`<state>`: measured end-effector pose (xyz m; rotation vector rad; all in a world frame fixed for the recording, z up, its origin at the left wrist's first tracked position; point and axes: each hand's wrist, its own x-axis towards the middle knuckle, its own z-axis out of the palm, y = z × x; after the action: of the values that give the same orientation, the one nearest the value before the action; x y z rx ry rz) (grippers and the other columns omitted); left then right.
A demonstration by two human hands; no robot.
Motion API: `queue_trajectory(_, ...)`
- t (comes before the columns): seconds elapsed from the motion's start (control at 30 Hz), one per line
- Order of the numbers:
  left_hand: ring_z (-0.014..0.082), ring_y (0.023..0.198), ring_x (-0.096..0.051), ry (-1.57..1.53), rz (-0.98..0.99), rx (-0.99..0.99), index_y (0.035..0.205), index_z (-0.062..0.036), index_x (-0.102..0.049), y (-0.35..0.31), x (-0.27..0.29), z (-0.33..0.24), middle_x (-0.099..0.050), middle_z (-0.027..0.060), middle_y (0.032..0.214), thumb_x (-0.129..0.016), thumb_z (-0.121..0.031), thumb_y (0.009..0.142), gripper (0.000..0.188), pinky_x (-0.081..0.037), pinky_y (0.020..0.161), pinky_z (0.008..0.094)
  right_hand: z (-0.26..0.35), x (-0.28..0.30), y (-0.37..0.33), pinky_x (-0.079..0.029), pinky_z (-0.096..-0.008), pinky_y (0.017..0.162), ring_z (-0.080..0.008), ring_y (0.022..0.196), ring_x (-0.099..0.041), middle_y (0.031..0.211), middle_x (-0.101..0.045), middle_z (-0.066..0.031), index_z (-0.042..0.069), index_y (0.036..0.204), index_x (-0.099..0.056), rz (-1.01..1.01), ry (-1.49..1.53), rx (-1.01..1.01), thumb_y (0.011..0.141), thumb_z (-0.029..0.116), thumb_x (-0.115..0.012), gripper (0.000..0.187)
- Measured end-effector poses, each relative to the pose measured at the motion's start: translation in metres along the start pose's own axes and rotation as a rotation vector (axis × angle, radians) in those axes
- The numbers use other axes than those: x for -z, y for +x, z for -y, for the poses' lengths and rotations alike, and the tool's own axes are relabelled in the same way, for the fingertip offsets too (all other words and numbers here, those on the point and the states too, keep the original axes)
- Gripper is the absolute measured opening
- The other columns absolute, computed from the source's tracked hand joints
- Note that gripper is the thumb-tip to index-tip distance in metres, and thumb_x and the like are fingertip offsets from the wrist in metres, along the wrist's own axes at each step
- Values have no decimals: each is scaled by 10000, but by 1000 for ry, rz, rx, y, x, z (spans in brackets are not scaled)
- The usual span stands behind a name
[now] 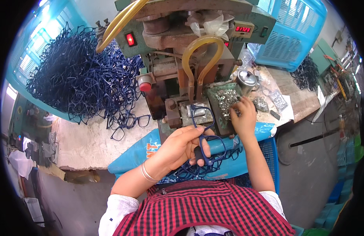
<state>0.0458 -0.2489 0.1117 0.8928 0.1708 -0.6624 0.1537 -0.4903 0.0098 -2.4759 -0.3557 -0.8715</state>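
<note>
My left hand [182,147] is closed around a dark blue eyeglass frame [214,137], in front of the press. One rim of the frame reaches up to the small metal fixture [196,112] below the press head; the other rim hangs beside my fingers. Something short and black [198,152] shows at those fingers; I cannot tell what it is. At the right, my right hand [246,118] has its fingers bent and drawn together over small silvery metal parts [226,98] in a green tray [214,103]. Whatever its fingertips pinch is hidden.
The green press [166,39] stands straight ahead, with a red button [145,84] and yellow hoses [186,59]. Tangled blue frames [83,74] spill from a blue basket at the left. A lidded metal pot [247,80] stands behind the tray. Another blue crate [294,35] is far right.
</note>
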Motion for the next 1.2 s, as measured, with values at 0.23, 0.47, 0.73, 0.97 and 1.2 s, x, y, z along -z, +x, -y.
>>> queue_trajectory(0.23,185,421,-573,45,-85,-21,1148,36,-616,4,-4,5,-660,108,704,-454,-321,1048,404,-384,327,224,11,-10,7,-476,-466,868,-373,1092,-584,1111,-634,-153,80,858,-695,63,71,99,766,107,-709,97)
queue_trajectory(0.47,201,599,-687,114,105,-131,1177,24,-584,-3,18,15,-698,128,809,-437,-325,1074,392,-488,443,231,-5,-26,35,-488,-465,869,-381,1143,-581,1148,-646,-161,43,928,-641,138,68,290,815,76,-661,119)
queue_trajectory(0.73,112,826,-616,1179,-1081,-1143,954,-7,-711,-89,89,-48,-689,36,899,-676,-5,898,66,-484,760,262,27,13,17,-522,-289,749,-149,789,-679,865,-719,-84,4,961,-703,83,522,-257,854,3,-660,115)
queue_trajectory(0.97,335,886,-663,1853,-1357,-425,982,-104,-692,3,194,-58,-584,122,1043,-810,-398,753,391,-553,720,456,43,-9,30,-522,-309,809,-235,848,-697,923,-738,-112,39,996,-754,191,472,-336,842,83,-718,163)
queue_trajectory(1.2,300,820,-644,1709,-1309,-783,934,-99,-708,0,255,-29,-628,95,912,-680,-179,872,104,-521,660,414,11,44,-21,-493,-241,760,-92,836,-638,876,-712,-20,-1,953,-744,151,656,-572,816,16,-715,141)
